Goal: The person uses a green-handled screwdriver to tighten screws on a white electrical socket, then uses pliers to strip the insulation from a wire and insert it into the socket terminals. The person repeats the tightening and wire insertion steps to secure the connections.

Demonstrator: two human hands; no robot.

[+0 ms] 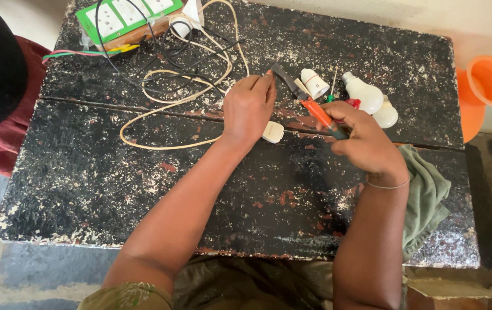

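— Both hands are up on that old table [114,189], see? Right hand [366,143] is wrapped tight round the orange handles of a pair of pliers [314,112], thumb laid along the top, dark metal nose aimed up and to the left.

— And the left hand [249,109]?

— Fingertips pinched together on the end of a cream cable [168,109], right at the plier nose. Back of the hand faces us, wrist straight, forearm stretched long across the tabletop. The two hands sit apart, joined only where tool meets wire.

— That table looks rough.

— Black paint, chipped and speckled white all over, with a seam across the middle. The cable loops loosely over it, tangled with thin black leads near a green switchboard [125,17] on a wooden base.

— What's by the pliers?

— A small white plug [273,132] just under the left hand, a white lamp holder [314,83], two smooth rounded bulbs [366,95]. A crumpled green cloth [426,195] lies under the right wrist, which wears a thin bangle.
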